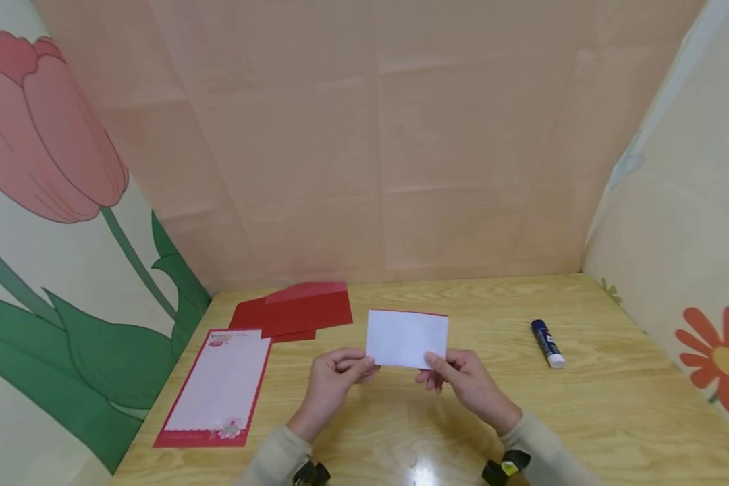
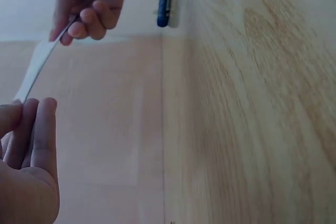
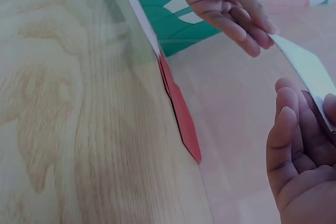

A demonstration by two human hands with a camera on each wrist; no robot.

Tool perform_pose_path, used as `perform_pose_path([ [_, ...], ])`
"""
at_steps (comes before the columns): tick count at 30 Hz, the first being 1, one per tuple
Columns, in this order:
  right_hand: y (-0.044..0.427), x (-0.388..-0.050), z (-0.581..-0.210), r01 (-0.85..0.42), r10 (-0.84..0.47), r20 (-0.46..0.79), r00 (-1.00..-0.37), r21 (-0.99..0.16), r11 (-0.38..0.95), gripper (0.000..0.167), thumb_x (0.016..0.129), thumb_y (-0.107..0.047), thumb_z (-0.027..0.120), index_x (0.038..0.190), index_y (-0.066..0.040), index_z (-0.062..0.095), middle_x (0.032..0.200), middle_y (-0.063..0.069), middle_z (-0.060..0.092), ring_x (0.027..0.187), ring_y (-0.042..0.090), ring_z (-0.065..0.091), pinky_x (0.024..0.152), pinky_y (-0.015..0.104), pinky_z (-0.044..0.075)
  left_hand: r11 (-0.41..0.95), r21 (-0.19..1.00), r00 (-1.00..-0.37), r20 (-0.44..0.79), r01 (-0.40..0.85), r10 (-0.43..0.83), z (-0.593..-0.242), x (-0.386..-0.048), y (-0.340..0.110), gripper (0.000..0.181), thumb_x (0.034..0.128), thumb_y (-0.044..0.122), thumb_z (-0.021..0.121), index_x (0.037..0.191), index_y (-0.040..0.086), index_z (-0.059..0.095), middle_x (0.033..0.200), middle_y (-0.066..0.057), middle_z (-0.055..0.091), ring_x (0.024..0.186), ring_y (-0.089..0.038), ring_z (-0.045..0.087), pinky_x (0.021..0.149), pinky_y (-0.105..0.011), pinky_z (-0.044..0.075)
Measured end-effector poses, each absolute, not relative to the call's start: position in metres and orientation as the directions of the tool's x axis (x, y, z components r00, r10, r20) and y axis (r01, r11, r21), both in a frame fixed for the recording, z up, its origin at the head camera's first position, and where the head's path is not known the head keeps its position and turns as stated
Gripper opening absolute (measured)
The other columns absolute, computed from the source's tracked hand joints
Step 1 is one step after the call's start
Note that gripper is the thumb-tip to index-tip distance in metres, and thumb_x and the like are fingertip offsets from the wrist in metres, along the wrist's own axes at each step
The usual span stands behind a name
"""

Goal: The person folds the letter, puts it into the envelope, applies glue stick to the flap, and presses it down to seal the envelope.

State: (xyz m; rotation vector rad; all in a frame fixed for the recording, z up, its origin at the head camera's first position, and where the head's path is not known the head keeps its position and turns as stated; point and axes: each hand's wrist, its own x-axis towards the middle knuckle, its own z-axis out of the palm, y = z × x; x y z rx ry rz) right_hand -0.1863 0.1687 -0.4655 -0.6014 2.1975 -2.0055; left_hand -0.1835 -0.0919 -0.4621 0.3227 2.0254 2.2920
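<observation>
A folded sheet of paper [image 1: 406, 338], white on the side facing me with a thin red line along its top edge, is held up above the table between both hands. My left hand [image 1: 339, 379] pinches its lower left corner between thumb and fingers. At the lower right corner my right hand [image 1: 466, 386] pinches it, thumb lying on the white face. In the left wrist view the paper [image 2: 37, 69] appears nearly edge-on, stretched between the two hands. The right wrist view shows the paper [image 3: 307, 69] tilted, with the fingers behind it.
Red envelopes [image 1: 306, 312] lie overlapped at the back left of the wooden table [image 1: 619, 412]. In front of them is a red-bordered letter sheet [image 1: 215, 385] with flower prints. A blue glue stick [image 1: 547, 343] with a white end lies to the right. Papered walls enclose the back and sides.
</observation>
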Motion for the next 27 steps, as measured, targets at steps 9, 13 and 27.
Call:
perform_pose_path([
  [9, 0.1771, -0.1865, -0.4624, -0.189, -0.335, 0.146, -0.931, -0.977, 0.099, 0.036, 0.102, -0.019, 0.058, 0.098, 0.016, 0.068, 0.082, 0.023, 0.072, 0.066, 0.012, 0.064, 0.061, 0.028, 0.055, -0.086, 0.992, -0.970, 0.111, 0.094, 0.217, -0.4604, -0.1797, -0.0949, 0.025, 0.0899, 0.015, 0.075, 0.104, -0.006, 0.071, 0.098, -0.018, 0.075, 0.096, -0.038, 0.072, 0.080, -0.035, 0.059],
  [13, 0.1772, -0.1862, -0.4614, -0.204, -0.356, 0.157, -0.921, -0.974, 0.099, 0.035, 0.102, -0.019, 0.058, 0.096, 0.014, 0.068, 0.081, 0.019, 0.073, 0.066, 0.012, 0.064, 0.061, 0.029, 0.055, -0.112, 0.990, -0.965, 0.105, 0.080, 0.241, -0.4607, -0.1795, -0.0948, 0.027, 0.0914, 0.011, 0.073, 0.107, -0.010, 0.068, 0.100, -0.023, 0.074, 0.094, -0.036, 0.073, 0.079, -0.037, 0.059],
  [27, 0.1776, -0.1853, -0.4572, -0.169, -0.157, 0.135, -0.978, -0.960, 0.223, 0.025, 0.096, -0.024, 0.068, 0.093, 0.000, 0.072, 0.077, 0.011, 0.067, 0.064, 0.018, 0.058, 0.060, 0.032, 0.051, -0.063, 0.993, -0.946, 0.117, 0.103, 0.301, -0.4622, -0.1814, -0.0957, 0.024, 0.0955, 0.008, 0.067, 0.108, -0.012, 0.066, 0.100, -0.030, 0.071, 0.089, -0.037, 0.074, 0.076, -0.037, 0.060],
])
